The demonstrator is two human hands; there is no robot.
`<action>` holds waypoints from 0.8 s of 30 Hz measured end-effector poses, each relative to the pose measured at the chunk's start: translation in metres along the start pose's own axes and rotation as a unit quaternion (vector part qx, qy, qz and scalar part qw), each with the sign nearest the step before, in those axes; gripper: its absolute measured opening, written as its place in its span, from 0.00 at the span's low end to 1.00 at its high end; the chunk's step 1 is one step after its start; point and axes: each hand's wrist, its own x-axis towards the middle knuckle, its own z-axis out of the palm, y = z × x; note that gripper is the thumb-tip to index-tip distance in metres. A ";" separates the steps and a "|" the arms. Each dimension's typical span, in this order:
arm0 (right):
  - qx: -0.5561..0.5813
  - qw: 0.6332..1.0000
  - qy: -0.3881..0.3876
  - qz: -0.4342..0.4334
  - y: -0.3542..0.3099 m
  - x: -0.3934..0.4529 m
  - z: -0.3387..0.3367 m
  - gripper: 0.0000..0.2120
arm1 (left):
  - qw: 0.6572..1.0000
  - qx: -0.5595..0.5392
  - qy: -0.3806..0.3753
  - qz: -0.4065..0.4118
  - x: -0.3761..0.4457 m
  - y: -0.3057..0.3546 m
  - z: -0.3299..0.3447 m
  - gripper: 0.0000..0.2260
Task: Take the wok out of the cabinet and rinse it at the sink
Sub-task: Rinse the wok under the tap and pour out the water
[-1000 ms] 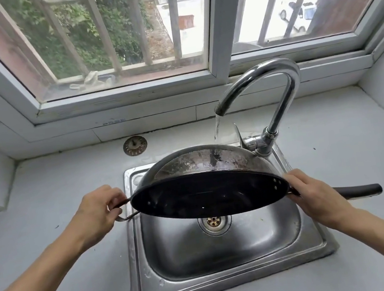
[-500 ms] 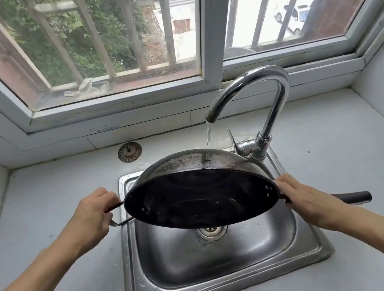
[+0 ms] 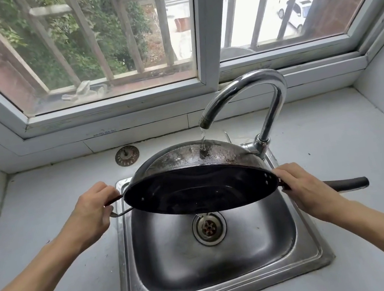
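The dark wok (image 3: 200,189) hangs over the steel sink (image 3: 222,281), tipped so its black inside faces me and its stained underside faces up. My left hand (image 3: 91,214) grips the small loop handle at its left. My right hand (image 3: 305,187) holds the base of the long black handle (image 3: 348,184), which sticks out to the right. A thin stream of water from the curved chrome faucet (image 3: 260,91) lands on the wok's upturned back. Water drips off the lower rim toward the drain (image 3: 209,228).
A round metal strainer plug (image 3: 127,156) lies on the grey counter (image 3: 34,220) behind the sink's left corner. A white window frame (image 3: 203,30) with outside bars runs along the back. Tiled walls close in both sides.
The wok has tilted a little more toward me and the stream now hits its back near the top. Both hands keep the same grips.
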 end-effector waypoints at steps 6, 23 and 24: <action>0.008 1.000 0.024 -0.003 0.006 0.010 0.001 0.31 | 1.000 0.009 0.011 0.003 0.003 0.005 -0.002 0.17; 0.073 0.995 -0.022 -0.059 0.019 0.058 0.006 0.29 | 0.997 0.005 -0.002 -0.075 -0.015 0.019 -0.032 0.21; 0.071 0.995 -0.026 -0.063 0.019 0.059 0.007 0.29 | 0.997 0.001 -0.002 -0.079 -0.018 0.019 -0.032 0.21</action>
